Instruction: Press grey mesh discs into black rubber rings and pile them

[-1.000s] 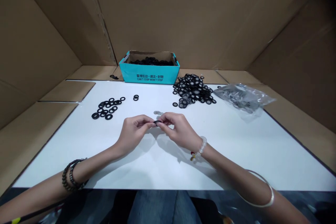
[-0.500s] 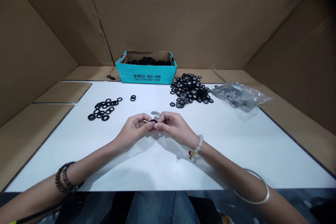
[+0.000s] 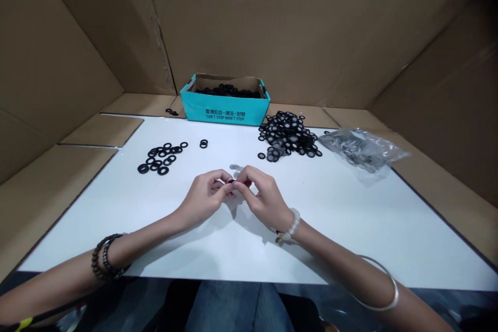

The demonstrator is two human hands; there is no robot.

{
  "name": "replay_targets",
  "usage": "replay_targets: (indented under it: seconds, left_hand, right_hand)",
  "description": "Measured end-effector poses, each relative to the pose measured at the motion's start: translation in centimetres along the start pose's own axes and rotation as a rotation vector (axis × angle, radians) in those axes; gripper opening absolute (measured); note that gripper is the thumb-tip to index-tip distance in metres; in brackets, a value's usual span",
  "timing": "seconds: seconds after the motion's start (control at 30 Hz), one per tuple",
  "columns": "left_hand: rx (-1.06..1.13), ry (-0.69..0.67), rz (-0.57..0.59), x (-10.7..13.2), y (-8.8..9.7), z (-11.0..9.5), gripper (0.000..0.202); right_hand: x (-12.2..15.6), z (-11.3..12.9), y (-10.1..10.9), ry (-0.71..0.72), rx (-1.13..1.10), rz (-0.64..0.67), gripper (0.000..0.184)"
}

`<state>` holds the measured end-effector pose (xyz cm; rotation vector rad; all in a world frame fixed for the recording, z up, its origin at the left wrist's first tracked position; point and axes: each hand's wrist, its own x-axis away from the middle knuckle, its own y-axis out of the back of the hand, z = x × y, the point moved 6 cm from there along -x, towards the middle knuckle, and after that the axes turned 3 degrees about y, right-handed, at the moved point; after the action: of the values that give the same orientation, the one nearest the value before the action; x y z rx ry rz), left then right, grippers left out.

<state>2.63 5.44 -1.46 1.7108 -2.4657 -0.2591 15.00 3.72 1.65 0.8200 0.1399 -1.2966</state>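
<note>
My left hand (image 3: 208,194) and my right hand (image 3: 260,194) meet fingertip to fingertip over the middle of the white table. Between them they pinch one small black rubber ring (image 3: 232,181), mostly covered by the thumbs and fingers. Just behind the fingertips lie a few grey mesh discs (image 3: 235,168) on the tabletop. To the left is a loose group of black rings (image 3: 159,158), with a couple more rings (image 3: 204,143) set apart from it. Right of the hands rises a heap of black rings with grey discs in them (image 3: 288,132).
A turquoise box (image 3: 225,110) holding many black rings stands at the back. A clear plastic bag (image 3: 363,150) of grey discs lies at the right. Cardboard walls (image 3: 272,21) surround the white table (image 3: 350,228). Some small black rings (image 3: 171,112) lie on cardboard at the back left.
The hands stay joined on the ring, which has turned and is now more covered by the fingers. The whole scene has shifted slightly right in view.
</note>
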Motion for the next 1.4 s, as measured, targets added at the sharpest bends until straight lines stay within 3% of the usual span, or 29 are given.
replay_targets:
  seconds: [0.1,0.2,0.4,0.53,0.73,1.13,1.4]
  left_hand:
    - [0.057,-0.002,-0.081,-0.1,0.6,-0.1,0.014]
    - [0.118,0.021,-0.125,0.0,1.0,-0.1,0.015]
    - [0.226,0.151,0.07,-0.3,0.0,0.4,0.024]
    - [0.22,0.223,0.157,-0.5,-0.3,0.5,0.024]
    - [0.234,0.24,0.142,-0.4,-0.1,0.9,0.018]
    - [0.067,0.163,-0.005,-0.1,0.4,0.3,0.007]
    - [0.047,0.113,0.004,0.0,0.6,0.1,0.011]
  right_hand:
    - [-0.1,0.2,0.0,-0.025,-0.009,-0.026,0.019]
    - [0.0,-0.5,-0.2,-0.145,-0.076,-0.026,0.019]
    - [0.2,-2.3,-0.5,-0.306,-0.128,0.066,0.023]
    - [0.2,-2.3,-0.6,-0.236,-0.063,0.141,0.024]
    - [0.4,-1.4,-1.0,-0.075,0.062,0.269,0.02]
    - [0.5,-1.0,-1.2,0.035,0.227,0.206,0.022]
    - [0.4,-1.1,-0.9,0.04,0.143,0.193,0.019]
